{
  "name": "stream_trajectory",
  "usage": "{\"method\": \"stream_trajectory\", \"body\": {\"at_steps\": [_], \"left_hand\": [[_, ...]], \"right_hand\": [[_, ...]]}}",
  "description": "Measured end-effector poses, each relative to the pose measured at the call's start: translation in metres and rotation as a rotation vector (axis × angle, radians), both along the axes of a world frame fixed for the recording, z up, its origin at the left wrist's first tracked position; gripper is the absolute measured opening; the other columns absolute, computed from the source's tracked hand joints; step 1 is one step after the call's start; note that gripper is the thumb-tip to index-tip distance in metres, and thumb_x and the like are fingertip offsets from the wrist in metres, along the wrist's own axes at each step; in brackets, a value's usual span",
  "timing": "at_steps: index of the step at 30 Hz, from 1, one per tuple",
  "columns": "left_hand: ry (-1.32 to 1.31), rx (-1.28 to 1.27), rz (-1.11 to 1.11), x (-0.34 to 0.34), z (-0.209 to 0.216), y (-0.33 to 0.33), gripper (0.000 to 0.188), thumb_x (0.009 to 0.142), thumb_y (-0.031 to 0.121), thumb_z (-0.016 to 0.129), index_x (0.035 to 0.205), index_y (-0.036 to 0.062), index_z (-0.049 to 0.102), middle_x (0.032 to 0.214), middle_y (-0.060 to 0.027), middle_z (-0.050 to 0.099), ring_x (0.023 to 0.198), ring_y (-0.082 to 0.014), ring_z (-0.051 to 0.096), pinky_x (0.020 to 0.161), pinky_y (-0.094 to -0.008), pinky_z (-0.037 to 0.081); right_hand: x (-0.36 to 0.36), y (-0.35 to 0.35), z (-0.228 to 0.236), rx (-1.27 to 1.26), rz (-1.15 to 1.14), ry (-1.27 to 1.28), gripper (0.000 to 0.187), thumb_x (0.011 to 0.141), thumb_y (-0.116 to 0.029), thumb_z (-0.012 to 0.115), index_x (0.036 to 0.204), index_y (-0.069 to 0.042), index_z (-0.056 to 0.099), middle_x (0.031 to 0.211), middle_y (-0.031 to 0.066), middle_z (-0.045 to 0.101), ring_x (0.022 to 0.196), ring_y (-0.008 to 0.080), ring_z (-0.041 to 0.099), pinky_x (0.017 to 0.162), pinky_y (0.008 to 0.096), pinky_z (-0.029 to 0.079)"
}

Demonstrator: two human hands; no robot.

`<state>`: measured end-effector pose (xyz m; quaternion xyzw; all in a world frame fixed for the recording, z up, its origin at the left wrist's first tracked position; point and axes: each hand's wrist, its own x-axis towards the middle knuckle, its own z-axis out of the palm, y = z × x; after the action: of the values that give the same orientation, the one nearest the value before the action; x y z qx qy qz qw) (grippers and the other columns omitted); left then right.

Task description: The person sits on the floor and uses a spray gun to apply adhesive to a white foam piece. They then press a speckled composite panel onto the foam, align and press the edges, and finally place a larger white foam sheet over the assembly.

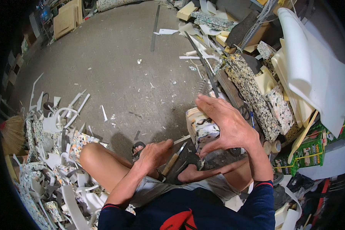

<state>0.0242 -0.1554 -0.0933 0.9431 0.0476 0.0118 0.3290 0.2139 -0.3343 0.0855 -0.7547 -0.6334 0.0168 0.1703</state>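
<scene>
A speckled, multicoloured foam block [203, 128] stands in front of me, just beyond my bare foot. My right hand [228, 122] grips it from the right, thumb on the near side and fingers over the top. To the left, my left hand [153, 155] is closed above my lap, its fingers mostly hidden beneath it. A thin pale strip [182, 139] shows just past its thumb; I cannot tell whether the hand holds it. Between my legs lies a knife with a wooden handle [170, 165], its blade pointing away from me.
White and speckled foam scraps [65, 153] heap up at my left, beside a straw broom [12, 132]. Along the right lean a long speckled foam slab [253, 94], a rolled white foam sheet [299, 50] and green packages [310, 149]. Small bits litter the grey floor [115, 65].
</scene>
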Motion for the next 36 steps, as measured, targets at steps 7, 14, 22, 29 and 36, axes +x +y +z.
{"method": "stream_trajectory", "body": {"at_steps": [7,14,22,29,36], "left_hand": [[-0.031,0.087,-0.074,-0.003,-0.005,0.0,0.013,0.098,0.017,0.057,0.105,0.009,0.05,0.085,-0.016,0.068,0.078,-0.0414,0.07,0.064,-0.0531,0.055],[-0.125,0.134,-0.032,-0.007,-0.017,0.006,0.017,0.096,0.021,0.063,0.101,0.0101,0.051,0.079,-0.0133,0.069,0.069,-0.0375,0.07,0.056,-0.0498,0.053],[-0.019,-0.193,0.034,0.004,0.002,-0.001,0.022,0.096,0.016,0.061,0.107,0.006,0.045,0.086,-0.0246,0.067,0.088,-0.0497,0.064,0.072,-0.0598,0.047],[-0.031,-0.49,-0.023,0.006,-0.003,-0.002,0.027,0.093,0.013,0.069,0.103,0.0008,0.047,0.085,-0.0285,0.065,0.087,-0.0511,0.062,0.07,-0.0547,0.046],[0.033,-0.627,0.046,0.0,-0.033,-0.004,0.025,0.094,0.014,0.071,0.102,0.0016,0.051,0.072,-0.0116,0.058,0.064,-0.0164,0.057,0.056,-0.036,0.044]], "right_hand": [[0.0,0.01,-0.014,-0.064,-0.063,0.0,0.091,0.051,-0.06,0.093,0.114,-0.001,0.062,0.097,0.0163,0.059,0.095,0.0374,0.06,0.084,0.0477,0.048],[0.004,0.016,-0.03,-0.145,-0.132,0.045,0.084,0.052,-0.054,0.094,0.111,-0.003,0.064,0.102,0.017,0.062,0.099,0.0377,0.061,0.089,0.0476,0.049],[0.086,-0.024,-0.066,0.306,-0.374,0.494,0.104,0.089,-0.085,0.04,0.144,0.002,0.051,0.139,0.0197,0.059,0.131,0.0287,0.056,0.112,0.0413,0.042],[0.101,-0.049,-0.189,0.261,-0.717,0.788,0.076,0.105,-0.06,0.035,0.127,0.007,0.063,0.127,0.0325,0.064,0.122,0.0422,0.06,0.105,0.0452,0.043],[0.077,0.0,-0.128,-0.109,-0.794,0.535,0.085,0.101,-0.068,0.035,0.111,0.009,0.069,0.116,0.0342,0.068,0.111,0.0452,0.063,0.099,0.0467,0.045]]}}
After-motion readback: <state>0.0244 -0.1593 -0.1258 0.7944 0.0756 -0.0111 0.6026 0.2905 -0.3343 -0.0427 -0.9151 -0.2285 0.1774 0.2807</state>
